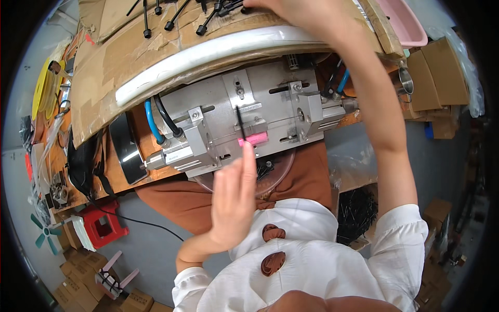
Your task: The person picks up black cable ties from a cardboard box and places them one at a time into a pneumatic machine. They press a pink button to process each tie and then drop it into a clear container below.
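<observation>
A long white plastic tube (208,54) curves across the sheet of brown cardboard (104,67) in front of me. A pink plastic tray (405,21) sits at the far right edge, with brown cardboard boxes (439,73) just beyond it. To my left a flat black rectangular device (127,148) lies on the wooden tabletop (117,179), beside a black bag (83,164) with straps. Further left hang yellow rings (41,91). Down on the grey floor (150,244) stands a red plastic stool (104,223), a teal fan blade (44,234) near it, and more brown cartons (78,294). Under the tabletop on my right lies a heap of thin black pieces (356,213).
</observation>
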Motion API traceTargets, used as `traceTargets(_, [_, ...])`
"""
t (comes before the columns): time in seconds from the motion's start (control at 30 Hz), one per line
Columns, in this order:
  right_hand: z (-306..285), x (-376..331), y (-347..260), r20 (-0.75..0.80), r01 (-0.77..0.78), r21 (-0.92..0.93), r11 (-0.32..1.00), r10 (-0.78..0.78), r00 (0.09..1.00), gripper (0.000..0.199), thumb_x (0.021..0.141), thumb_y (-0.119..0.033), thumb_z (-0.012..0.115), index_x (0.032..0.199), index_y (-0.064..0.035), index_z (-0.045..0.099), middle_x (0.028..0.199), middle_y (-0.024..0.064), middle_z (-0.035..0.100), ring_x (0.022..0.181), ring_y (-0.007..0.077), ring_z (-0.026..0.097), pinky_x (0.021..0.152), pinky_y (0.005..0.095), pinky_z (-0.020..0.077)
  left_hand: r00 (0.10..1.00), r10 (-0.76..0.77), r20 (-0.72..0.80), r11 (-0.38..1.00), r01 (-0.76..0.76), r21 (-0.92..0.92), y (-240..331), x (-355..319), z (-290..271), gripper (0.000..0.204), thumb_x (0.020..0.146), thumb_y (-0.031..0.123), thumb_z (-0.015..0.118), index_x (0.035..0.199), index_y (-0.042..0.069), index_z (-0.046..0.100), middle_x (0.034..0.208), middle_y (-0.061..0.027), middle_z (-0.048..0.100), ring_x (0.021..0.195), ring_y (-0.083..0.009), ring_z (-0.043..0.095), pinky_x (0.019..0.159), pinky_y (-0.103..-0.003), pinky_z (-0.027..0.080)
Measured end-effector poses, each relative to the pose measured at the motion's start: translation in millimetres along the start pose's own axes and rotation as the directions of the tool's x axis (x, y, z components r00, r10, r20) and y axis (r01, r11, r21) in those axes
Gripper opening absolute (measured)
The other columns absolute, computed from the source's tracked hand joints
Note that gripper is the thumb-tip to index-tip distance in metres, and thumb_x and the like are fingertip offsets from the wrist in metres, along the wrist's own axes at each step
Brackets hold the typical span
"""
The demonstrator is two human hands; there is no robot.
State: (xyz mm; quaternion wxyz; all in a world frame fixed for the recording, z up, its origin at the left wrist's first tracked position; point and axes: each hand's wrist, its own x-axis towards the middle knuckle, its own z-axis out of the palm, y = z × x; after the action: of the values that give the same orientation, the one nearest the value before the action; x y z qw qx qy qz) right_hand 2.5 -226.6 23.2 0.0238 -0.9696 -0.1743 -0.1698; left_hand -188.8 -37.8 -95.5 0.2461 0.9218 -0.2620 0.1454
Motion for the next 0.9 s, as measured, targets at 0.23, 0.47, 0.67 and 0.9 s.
traceTargets(0.23, [-12, 9, 42, -0.263, 0.165, 0.565, 0.808, -0.013, 0.965, 0.015, 0.084, -0.013, 0.066, 0.088, 0.0013, 0.068, 0.088, 0.0131, 0.071, 0.072, 0.0177, 0.066, 0.062, 0.0315, 0.0514, 0.994, -0.025, 0.107, 0.992, 0.012, 0.124, 9, -4, 33, 0.068, 0.071, -0.007, 0.058, 0.136, -0.010, 0.039, 0.104, -0.0127, 0.052, 0.085, -0.0233, 0.051, 0.076, -0.032, 0.047])
traceTargets(0.47, [-8, -109, -1, -0.265, 0.033, 0.848, 0.528, 0.369, 0.891, 0.011, 0.086, -0.005, 0.061, 0.096, -0.0006, 0.059, 0.085, 0.0134, 0.069, 0.070, 0.0146, 0.065, 0.051, 0.0232, 0.0439, 0.990, -0.022, 0.140, 0.995, 0.007, 0.104, 0, -4, 23, 0.069, 0.071, -0.006, 0.059, 0.137, -0.008, 0.039, 0.103, -0.0127, 0.052, 0.086, -0.0243, 0.050, 0.076, -0.032, 0.047])
traceTargets(0.67, [60, -210, -63, -0.284, 0.148, 0.624, 0.767, 0.046, 0.958, 0.059, 0.066, 0.007, 0.072, 0.124, 0.0049, 0.057, 0.079, 0.0096, 0.065, 0.054, 0.0186, 0.054, 0.048, 0.0306, 0.0449, 0.955, 0.044, -0.293, 0.982, 0.013, 0.190, -58, 119, -38, 0.030, 0.085, -0.006, 0.053, 0.111, 0.004, 0.061, 0.105, -0.0134, 0.059, 0.098, -0.0316, 0.055, 0.083, -0.038, 0.045])
traceTargets(0.9, [87, -213, -91, -0.159, 0.123, 0.515, 0.848, -0.047, 0.986, 0.055, 0.073, -0.002, 0.066, 0.127, 0.0038, 0.055, 0.082, 0.0031, 0.064, 0.054, 0.0105, 0.052, 0.048, 0.0255, 0.0438, 0.994, 0.106, -0.036, 0.993, -0.104, 0.057, -112, 192, -57, 0.023, 0.074, -0.001, 0.068, 0.096, 0.001, 0.060, 0.094, -0.0197, 0.059, 0.093, -0.0319, 0.059, 0.080, -0.039, 0.046])
